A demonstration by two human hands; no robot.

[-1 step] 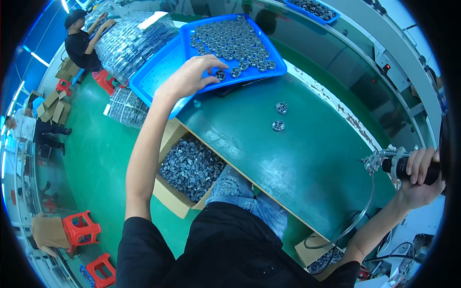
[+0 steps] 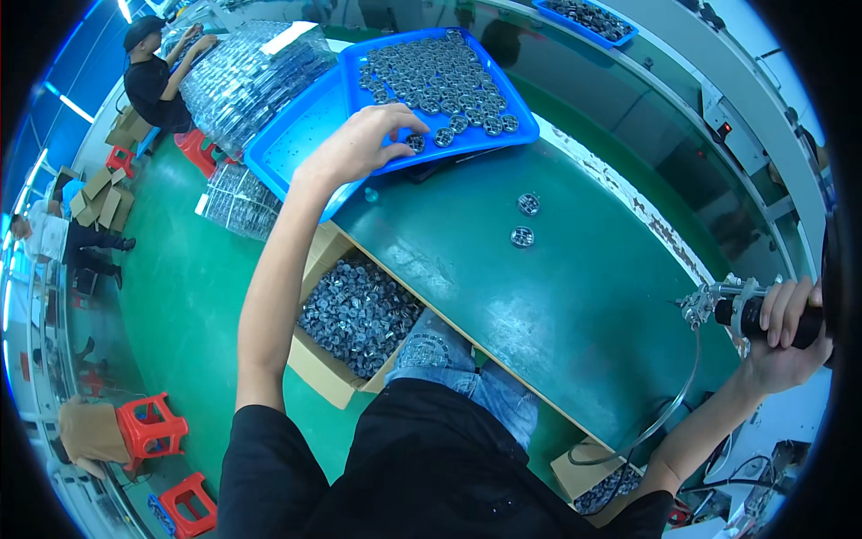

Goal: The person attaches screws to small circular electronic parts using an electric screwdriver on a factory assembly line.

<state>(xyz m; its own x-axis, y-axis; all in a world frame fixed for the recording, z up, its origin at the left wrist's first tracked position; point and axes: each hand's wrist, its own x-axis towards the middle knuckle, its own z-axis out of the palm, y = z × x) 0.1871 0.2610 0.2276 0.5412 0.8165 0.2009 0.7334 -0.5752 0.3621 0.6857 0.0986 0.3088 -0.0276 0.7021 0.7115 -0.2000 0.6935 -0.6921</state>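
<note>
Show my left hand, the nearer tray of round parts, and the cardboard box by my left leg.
Left hand (image 2: 361, 144), head view: its back.
Blue tray (image 2: 528, 132), head view: near-right corner.
Cardboard box (image 2: 325, 375), head view: near flap.

The right hand (image 2: 790, 334) covers part of the black cylinder (image 2: 725, 312); the desk (image 2: 611, 287) conceals part of the carton (image 2: 323, 379).
</note>
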